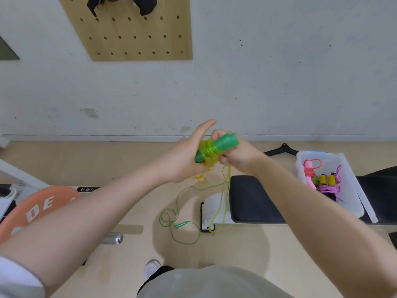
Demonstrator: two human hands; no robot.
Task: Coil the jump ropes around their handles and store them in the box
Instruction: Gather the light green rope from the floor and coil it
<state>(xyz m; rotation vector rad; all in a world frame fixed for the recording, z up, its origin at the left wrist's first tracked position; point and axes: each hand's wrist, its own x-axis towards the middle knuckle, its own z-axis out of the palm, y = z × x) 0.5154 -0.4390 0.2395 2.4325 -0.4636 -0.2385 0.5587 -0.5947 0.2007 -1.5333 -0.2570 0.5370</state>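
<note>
Green plastic handles (225, 143) sit between your two hands, held together as a pair, with the yellow-green rope (207, 152) already wound in several turns around their middle. Your left hand (189, 155) supports the lower tip of the handles from below; its thumb points straight up and the other fingers curl under the coil. Your right hand (233, 155) grips the upper, wider end of the handles with its fingers closed around them. From the coil the loose part of the rope hangs down between your arms. On the floor below lies a second rope (182, 214), darker green, in loose loops, with its single green handle (182, 224) beside them.

To your right, the translucent plastic box (352, 203) stands on the black padded bench (253, 198). Inside it you can see a pink jump rope (310, 171) and a purple jump rope (328, 187) with yellow handles, both coiled. At the left edge there is an orange weight plate (43, 207), and on the wall hangs a wooden pegboard (129, 35).
</note>
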